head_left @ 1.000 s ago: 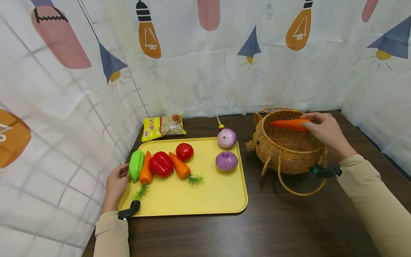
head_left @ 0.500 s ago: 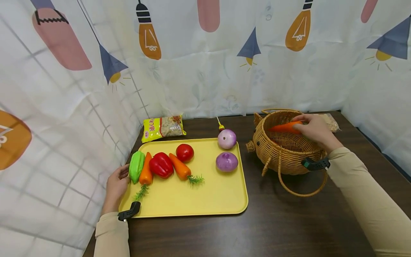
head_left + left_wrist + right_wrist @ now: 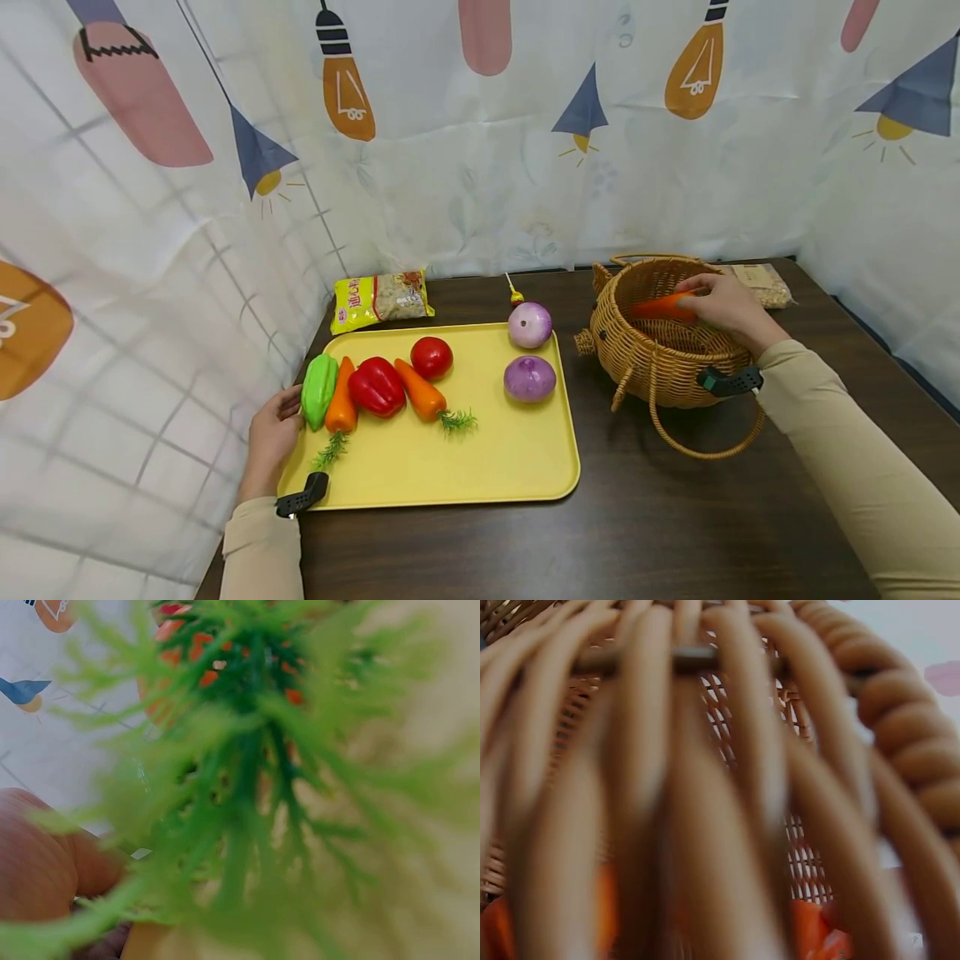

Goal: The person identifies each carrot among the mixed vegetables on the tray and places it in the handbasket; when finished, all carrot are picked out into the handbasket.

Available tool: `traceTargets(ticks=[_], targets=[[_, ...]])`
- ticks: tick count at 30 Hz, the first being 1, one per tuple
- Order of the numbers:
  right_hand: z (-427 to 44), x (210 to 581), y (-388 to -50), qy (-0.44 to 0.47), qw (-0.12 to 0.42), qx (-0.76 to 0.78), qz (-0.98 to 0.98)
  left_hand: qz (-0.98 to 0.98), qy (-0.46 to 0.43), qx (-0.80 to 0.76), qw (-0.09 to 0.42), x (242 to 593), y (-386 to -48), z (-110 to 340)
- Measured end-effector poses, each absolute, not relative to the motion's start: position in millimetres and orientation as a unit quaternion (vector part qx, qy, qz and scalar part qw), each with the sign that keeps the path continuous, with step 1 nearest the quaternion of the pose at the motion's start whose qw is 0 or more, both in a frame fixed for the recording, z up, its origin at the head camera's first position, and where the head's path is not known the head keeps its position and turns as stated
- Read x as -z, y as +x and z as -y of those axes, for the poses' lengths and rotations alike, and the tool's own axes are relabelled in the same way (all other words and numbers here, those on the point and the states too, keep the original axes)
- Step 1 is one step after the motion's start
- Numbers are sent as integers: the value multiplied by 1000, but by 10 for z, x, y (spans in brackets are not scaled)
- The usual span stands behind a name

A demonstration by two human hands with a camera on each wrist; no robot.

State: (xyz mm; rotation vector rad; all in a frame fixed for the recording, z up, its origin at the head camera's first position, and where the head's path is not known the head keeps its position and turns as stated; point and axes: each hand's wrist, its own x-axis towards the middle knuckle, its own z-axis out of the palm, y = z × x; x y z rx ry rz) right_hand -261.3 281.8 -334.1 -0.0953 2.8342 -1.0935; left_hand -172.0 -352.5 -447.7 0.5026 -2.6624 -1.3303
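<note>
Inside a pig-shaped wicker basket, my right hand holds an orange carrot by its near end. Strips of orange show behind blurred wicker in the right wrist view. My left hand is at the left rim of a yellow tray, fingers bent close to a green star fruit; whether they grip the rim is unclear. The tray also bears a carrot, a red bell pepper, another carrot, a tomato and a purple onion. Leafy carrot greens fill the left wrist view.
A paler onion sits at the tray's back right corner, with a lollipop behind it. A yellow snack bag lies behind the tray. Another bag is behind the basket. Patterned curtains enclose the dark table.
My right hand has moved left and lowered the carrot deeper into the basket, revealing the bag behind it. The left hand and the items on the tray have stayed put.
</note>
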Motion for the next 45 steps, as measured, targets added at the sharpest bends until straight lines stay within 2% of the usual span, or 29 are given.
traceTargets(ticks=[6, 17, 37, 45], targets=[[-2797, 3341, -2629, -35, 49, 347, -936, 878, 165, 444, 65, 4488, -1709, 3539], [-2821, 3309, -2590, -55, 89, 316, -943, 876, 165, 449, 65, 4511, -1716, 3548], [-2819, 3281, -2504, -73, 40, 284, -955, 879, 160, 443, 67, 4501, -1722, 3541], [-2603, 3177, -2326, -87, -33, 315, -944, 879, 160, 443, 72, 4511, -1727, 3539]])
